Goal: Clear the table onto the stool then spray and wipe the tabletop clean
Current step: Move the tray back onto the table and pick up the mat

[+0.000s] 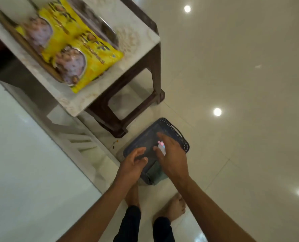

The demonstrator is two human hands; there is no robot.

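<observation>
A dark perforated basket [177, 131] stands on the floor just beyond my feet. In it, a spray bottle's white and pink head [161, 145] shows, and a grey-green cloth [156, 173] lies at its near end. My right hand [173, 158] hovers over the basket, fingers apart, with the spray head between thumb and fingers; I cannot tell if it touches. My left hand [133, 165] is at the basket's left rim, loosely curled and holding nothing. The white glossy table [23, 154] fills the left. On the stool [136, 37] at upper left, yellow snack packets [79, 48] lie on a tray [108, 30].
The stool's brown legs [155, 75] stand close to the basket's far side. My bare feet [173, 206] are on the glossy cream floor tiles, which stretch away to the right. Small crumbs [114, 143] lie on the floor by the table edge.
</observation>
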